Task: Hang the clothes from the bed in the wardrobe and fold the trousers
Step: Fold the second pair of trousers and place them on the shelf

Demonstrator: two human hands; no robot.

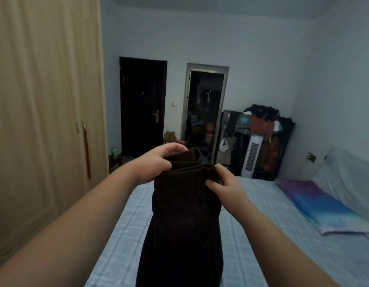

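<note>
The wardrobe [45,100] fills the left side, its pale doors closed; the bed [262,224], under a light blue checked cover, stretches away below and to the right, with a bright blue and purple pillow [324,206] near its far right edge; a cluttered rack of clothes [264,131] and a white tower fan [252,158] stand against the far wall. The dark brown trousers [183,224] hang in front of the person, above the bed, long axis running straight down from the grip and out of view at the bottom. The left hand [156,162] grips the upper left of the bunched top edge, fingers curled over it; the right hand [225,183] pinches the near right of that edge, slightly lower and closer. The cloth hangs directly beneath both hands, so folding probably means lowering it flat onto the bed.
</note>
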